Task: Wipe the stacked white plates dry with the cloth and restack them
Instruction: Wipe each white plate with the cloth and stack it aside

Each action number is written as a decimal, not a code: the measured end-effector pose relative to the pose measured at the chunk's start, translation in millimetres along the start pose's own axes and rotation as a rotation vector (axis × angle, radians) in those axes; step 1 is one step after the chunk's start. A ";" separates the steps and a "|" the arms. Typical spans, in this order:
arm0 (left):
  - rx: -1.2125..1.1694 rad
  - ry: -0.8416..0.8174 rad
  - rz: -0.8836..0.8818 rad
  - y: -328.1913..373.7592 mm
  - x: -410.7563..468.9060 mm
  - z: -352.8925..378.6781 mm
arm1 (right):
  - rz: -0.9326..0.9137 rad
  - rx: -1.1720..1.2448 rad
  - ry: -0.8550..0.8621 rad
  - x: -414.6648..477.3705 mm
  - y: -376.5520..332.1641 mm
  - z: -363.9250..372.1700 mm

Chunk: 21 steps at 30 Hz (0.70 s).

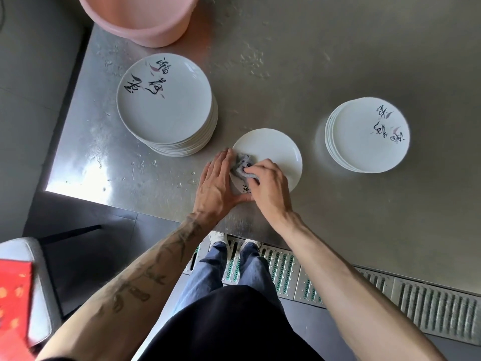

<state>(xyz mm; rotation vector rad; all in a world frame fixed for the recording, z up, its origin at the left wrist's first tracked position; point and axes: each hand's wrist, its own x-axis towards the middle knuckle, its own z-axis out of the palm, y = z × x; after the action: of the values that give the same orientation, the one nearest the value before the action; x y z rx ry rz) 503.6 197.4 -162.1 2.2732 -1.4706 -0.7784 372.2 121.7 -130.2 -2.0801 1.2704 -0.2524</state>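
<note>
under cloth [243, 165], plate [273, 149] flat, face up

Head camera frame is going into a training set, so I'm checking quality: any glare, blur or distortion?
Head view: glare on the table's near-left corner; head view: red object at lower left smeared; head view: wide lens bends the table's edges; head view: right hand and cloth slightly soft, left plate stack crisp.
</note>
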 end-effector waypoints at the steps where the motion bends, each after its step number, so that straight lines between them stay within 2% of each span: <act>1: 0.001 0.001 -0.002 0.1 0.3 -0.1 | 0.011 0.011 0.009 -0.3 -5.0 2.0; 7: 0.023 -0.004 0.007 -2.2 -0.3 -0.2 | -0.100 -0.026 -0.116 8.4 4.2 -12.3; 13: 0.011 -0.008 -0.016 1.3 -2.1 -2.2 | 0.150 -0.134 0.149 19.0 26.6 -29.7; 18: 0.046 -0.022 -0.016 4.0 -0.8 -2.1 | -0.140 -0.129 -0.059 -6.7 8.3 -19.6; 21: 0.019 -0.023 -0.024 4.8 -0.6 -4.0 | -0.063 -0.197 0.016 22.3 26.6 -41.3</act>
<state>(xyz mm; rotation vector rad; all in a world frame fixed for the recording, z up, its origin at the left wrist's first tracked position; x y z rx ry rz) 502.3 195.9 -156.1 2.3074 -1.4702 -0.8037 344.5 76.5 -119.9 -2.2910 1.2852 -0.1784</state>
